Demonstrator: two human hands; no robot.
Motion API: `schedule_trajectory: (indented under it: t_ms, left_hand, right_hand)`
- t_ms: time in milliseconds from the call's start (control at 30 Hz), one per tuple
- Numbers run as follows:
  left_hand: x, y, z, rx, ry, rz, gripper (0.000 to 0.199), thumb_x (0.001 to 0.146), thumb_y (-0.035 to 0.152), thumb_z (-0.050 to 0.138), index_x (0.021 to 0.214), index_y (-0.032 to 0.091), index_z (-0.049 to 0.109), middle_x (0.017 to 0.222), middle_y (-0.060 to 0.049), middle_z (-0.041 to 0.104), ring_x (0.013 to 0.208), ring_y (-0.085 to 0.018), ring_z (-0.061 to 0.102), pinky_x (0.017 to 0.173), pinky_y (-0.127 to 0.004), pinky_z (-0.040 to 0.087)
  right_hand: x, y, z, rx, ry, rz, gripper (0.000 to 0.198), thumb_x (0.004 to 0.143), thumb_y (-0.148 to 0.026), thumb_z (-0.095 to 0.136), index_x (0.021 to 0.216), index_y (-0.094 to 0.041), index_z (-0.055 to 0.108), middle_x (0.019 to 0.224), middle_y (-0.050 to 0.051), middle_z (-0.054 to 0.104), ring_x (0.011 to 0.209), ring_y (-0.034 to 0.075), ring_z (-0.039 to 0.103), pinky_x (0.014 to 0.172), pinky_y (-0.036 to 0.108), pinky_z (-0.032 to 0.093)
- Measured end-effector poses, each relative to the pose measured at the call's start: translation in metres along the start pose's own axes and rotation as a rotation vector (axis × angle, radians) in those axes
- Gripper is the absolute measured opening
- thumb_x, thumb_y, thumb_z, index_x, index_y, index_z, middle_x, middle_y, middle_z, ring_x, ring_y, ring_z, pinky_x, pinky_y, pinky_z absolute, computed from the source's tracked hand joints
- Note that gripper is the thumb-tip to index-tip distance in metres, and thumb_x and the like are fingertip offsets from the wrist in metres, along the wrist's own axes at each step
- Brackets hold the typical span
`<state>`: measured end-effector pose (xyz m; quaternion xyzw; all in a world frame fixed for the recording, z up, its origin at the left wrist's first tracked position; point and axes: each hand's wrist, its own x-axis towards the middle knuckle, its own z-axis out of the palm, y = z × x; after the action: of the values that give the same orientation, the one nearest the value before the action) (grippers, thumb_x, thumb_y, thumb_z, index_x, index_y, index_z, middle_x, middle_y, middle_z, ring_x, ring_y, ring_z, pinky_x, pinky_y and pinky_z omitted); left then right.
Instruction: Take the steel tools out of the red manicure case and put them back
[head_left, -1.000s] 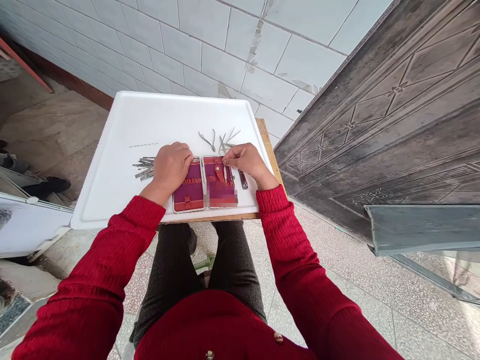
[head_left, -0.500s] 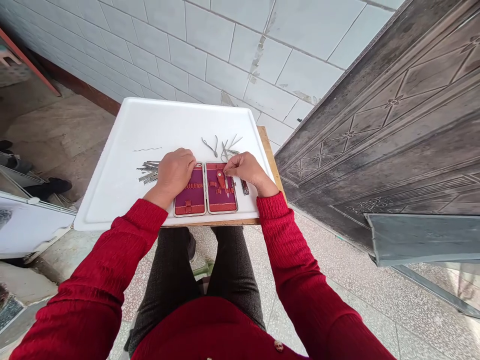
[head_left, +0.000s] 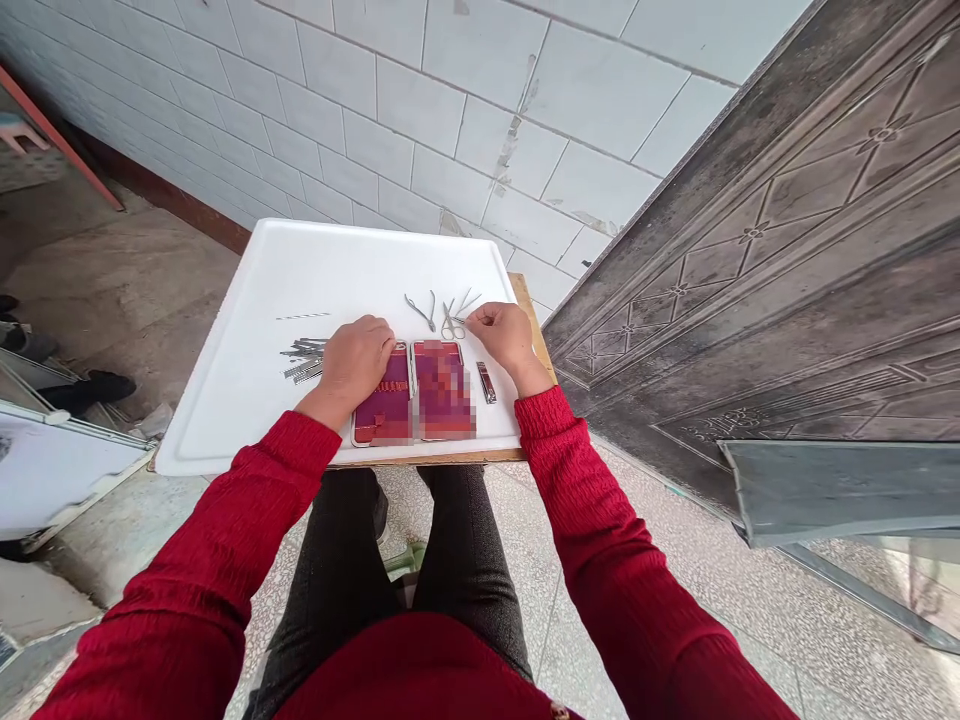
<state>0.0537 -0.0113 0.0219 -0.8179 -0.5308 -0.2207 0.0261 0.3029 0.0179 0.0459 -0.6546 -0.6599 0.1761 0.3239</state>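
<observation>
White-tiled wall (head_left: 405,90) beyond wooden desk (head_left: 523,292) topped with white foam board (head_left: 352,270). Near front edge, open manicure case (head_left: 384,405). Left hand (head_left: 356,358) on case's left half, grip curled; cannot tell if clamped. Right hand (head_left: 508,335) beside scissors (head_left: 451,328), grip drawn together, anything pinched too small to tell. Nail clipper (head_left: 487,382) right of case, cuticle nippers (head_left: 429,321) beyond.

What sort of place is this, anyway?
Probably an entryway or hall of a home or small building, though I can't be sure: there's a pale tiled wall, a dark door-like panel with raised flower patterns, and a speckled floor.
</observation>
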Motion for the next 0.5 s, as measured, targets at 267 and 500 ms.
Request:
schedule_trajectory:
  t_ms: [267,500]
  left_hand:
    - [-0.001,0.000,0.002,0.040,-0.009,0.007,0.025,0.101,0.020,0.048,0.086,0.019,0.067,0.099,-0.008,0.073,0.090,-0.026,0.065,0.075,-0.039,0.045]
    - [-0.002,-0.001,0.003,0.010,0.005,0.028,0.025,0.100,0.018,0.047,0.084,0.019,0.066,0.097,-0.009,0.072,0.089,-0.025,0.063,0.074,-0.039,0.045]
  right_hand:
    - [0.043,-0.026,0.004,-0.364,-0.139,0.025,0.010,0.081,-0.016,0.063,0.075,-0.016,0.071,0.075,0.008,0.071,0.072,0.020,0.063,0.068,0.031,0.046]
    - [0.075,-0.045,0.021,-0.530,-0.253,0.135,0.016,0.068,-0.004,0.072,0.079,-0.014,0.070,0.073,0.013,0.066,0.083,0.033,0.069,0.071,0.039,0.055]
